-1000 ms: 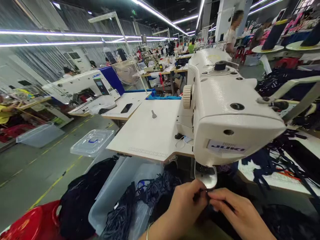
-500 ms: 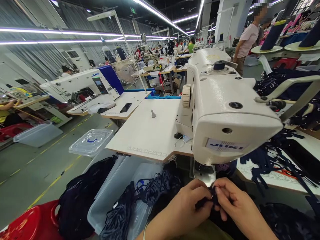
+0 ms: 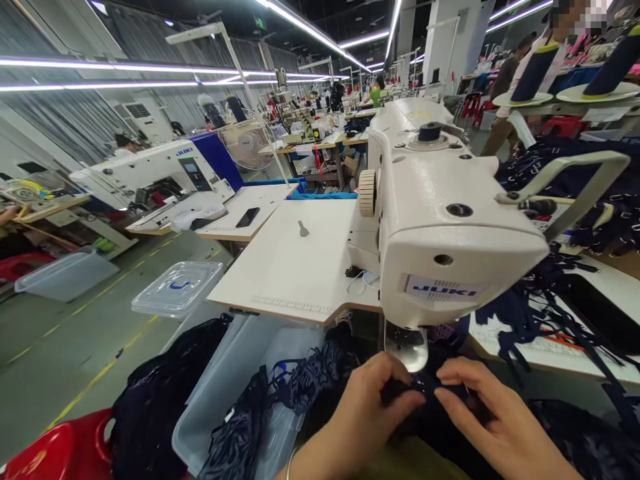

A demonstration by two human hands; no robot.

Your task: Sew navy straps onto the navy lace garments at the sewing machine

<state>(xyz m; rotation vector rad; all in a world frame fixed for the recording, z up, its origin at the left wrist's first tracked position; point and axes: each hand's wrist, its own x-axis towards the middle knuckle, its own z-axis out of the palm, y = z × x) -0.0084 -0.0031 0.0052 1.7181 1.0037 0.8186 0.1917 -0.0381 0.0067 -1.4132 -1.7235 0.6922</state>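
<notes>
A: Quick q: where's the dark navy, soft-looking cloth (image 3: 421, 385)?

B: Up front, b/w the bare left hand (image 3: 375, 407) & bare right hand (image 3: 493, 410), just below the shiny rounded metal plate (image 3: 414, 359).

A: Fingers?

B: Left hand's curled, thumb & forefinger pinching cloth. Right hand's thumb & forefinger tips stand slightly apart, narrow gap; can't tell if its hidden fingers have any cloth.

A: How'll it handle?

B: Prob light, limp, maybe slippery, not fragile. Best hold imo: fingertip pinch nr the edge, a hand either side, so it doesn't fold. Dark on dark, so edges are hard to see.

A: Farther out?

B: Left: translucent plastic bin (image 3: 213, 390) w/ dark navy strap bundles (image 3: 237, 427). Ahead: big white JUKI sewing machine (image 3: 465, 213), then white flat tabletop (image 3: 275, 267) w/ grey flat metal piece (image 3: 303, 229). Beyond: black rectangular phone (image 3: 248, 217), white round fan (image 3: 247, 142).
</notes>
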